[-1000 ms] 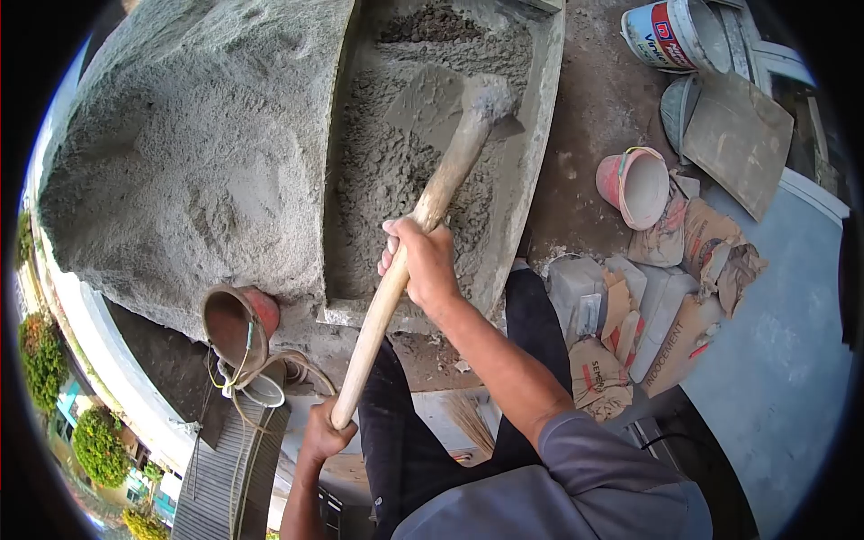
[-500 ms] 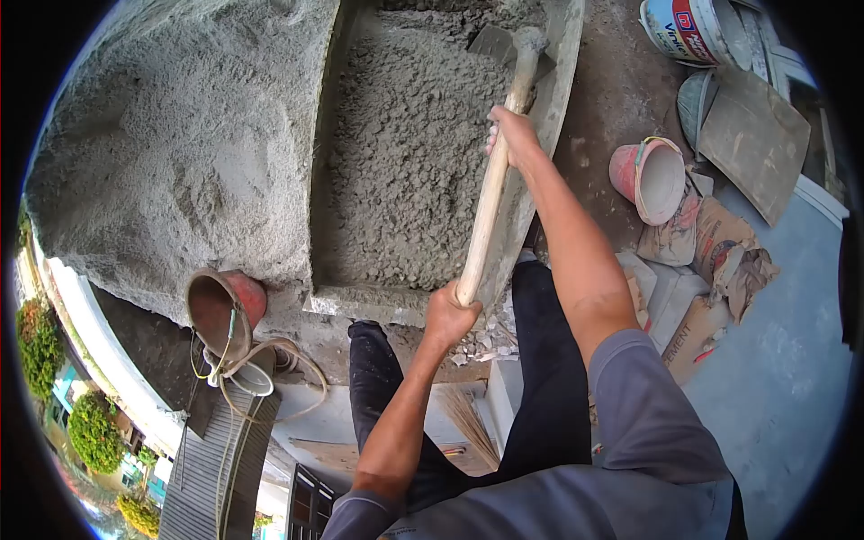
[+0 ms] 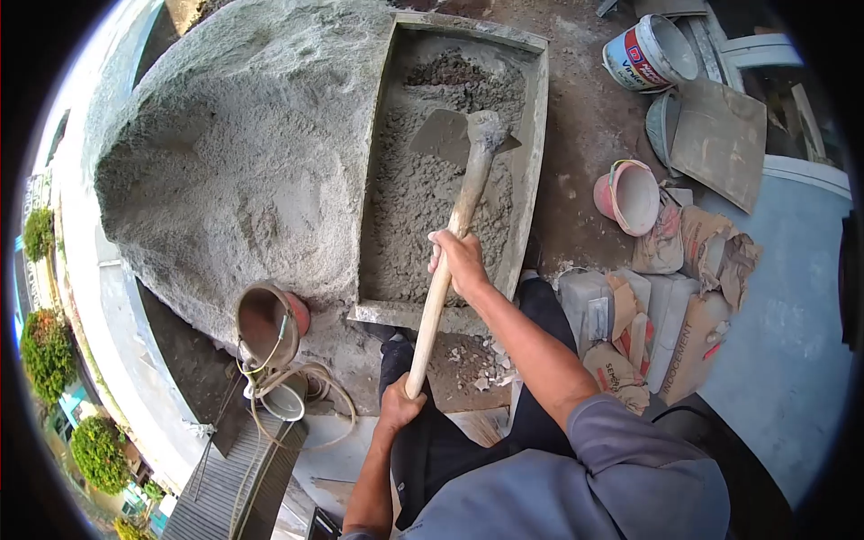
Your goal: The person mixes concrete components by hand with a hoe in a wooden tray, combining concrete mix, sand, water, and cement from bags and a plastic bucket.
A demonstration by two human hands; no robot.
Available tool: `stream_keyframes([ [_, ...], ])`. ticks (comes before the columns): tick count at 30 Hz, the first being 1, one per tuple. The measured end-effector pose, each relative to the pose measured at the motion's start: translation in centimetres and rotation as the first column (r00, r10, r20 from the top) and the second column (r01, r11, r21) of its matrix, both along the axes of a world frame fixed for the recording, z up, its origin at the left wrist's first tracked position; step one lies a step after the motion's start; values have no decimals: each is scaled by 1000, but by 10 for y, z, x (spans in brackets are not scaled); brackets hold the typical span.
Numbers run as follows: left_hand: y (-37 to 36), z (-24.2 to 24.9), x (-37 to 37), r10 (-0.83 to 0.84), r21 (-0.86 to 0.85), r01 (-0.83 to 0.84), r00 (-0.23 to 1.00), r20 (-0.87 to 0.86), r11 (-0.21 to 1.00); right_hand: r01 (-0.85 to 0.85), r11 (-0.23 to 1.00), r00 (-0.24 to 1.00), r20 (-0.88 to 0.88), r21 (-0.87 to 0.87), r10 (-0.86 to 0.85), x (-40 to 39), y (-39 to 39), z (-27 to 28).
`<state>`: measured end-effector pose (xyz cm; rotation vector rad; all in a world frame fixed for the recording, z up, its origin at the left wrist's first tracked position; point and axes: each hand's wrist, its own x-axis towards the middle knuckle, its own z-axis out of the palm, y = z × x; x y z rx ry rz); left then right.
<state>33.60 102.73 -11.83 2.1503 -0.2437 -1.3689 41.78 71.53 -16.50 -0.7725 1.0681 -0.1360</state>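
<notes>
Now the hoe (image 3: 464, 202) is nearer the person (image 3: 549, 495).

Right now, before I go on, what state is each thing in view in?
Left hand: closed on the hoe, near end
Right hand: closed on the hoe, further up
Hoe: slanted, head over the mix; contact unclear
Mix: lumpy, wet-looking
Trough: uncovered, holding mix
Heap: uneven
Red bucket: uncovered
Pink bucket: uncovered
Paint pail: uncovered
Paper sacks: crumpled
</notes>
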Motion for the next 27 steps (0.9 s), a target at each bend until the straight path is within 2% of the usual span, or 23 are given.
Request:
stream_keyframes([
  [1, -3, 27, 3, -12, -10, 12, 1000, 8, 1000, -65, 997, 996, 63, 41, 62, 0, -7, 16],
  [4, -22, 115, 13, -59, 40, 56, 995, 79, 998, -195, 973, 981, 36, 126, 192, -6, -20, 69],
  [5, -25, 136, 14, -54, 51, 50, 994, 96, 997, -343, 938, 939, 10, 46, 342, -20, -25, 58],
  [8, -46, 168, 22, -98, 157, 76, 986, 137, 985, -499, 859, 860, -181, -112, 476, -72, -49, 94],
  [10, -67, 161, 24, -127, 240, 89, 981, 149, 967, -431, 890, 886, -258, -146, 386, -118, -79, 88],
  [12, -79, 117, 28, -155, 311, 101, 976, 154, 945, -363, 914, 900, -322, -183, 293, -178, -122, 69],
  [14, -104, 100, 34, -134, 344, 99, 988, 78, 934, -385, 897, 841, -481, -217, 245, -243, -175, 60],
  [15, -114, 96, 36, -122, 367, 100, 992, 37, 925, -326, 927, 851, -485, -186, 202, -286, -207, 33],
  [16, -122, 92, 38, -105, 386, 94, 995, 6, 918, -288, 937, 815, -565, -199, 130, -324, -236, 19],
  [17, -130, 89, 41, -86, 405, 87, 996, -22, 910, -227, 956, 831, -549, -186, 91, -367, -264, 8],
  [19, -154, 101, 52, -40, 433, 59, 998, -53, 900, -63, 996, 721, -693, -58, 5, -445, -312, -20],
  [21, -169, 101, 58, 10, 459, 34, 996, -93, 888, 61, 996, 653, -753, -59, -84, -504, -322, -8],
  [24, -203, 103, 54, 160, 462, -87, 980, -121, 883, -145, 984, 649, -740, 107, 176, -531, -339, 33],
  [27, -232, 104, 53, 190, 447, -116, 974, -124, 887, -79, 993, 737, -665, 90, 119, -546, -346, 59],
])
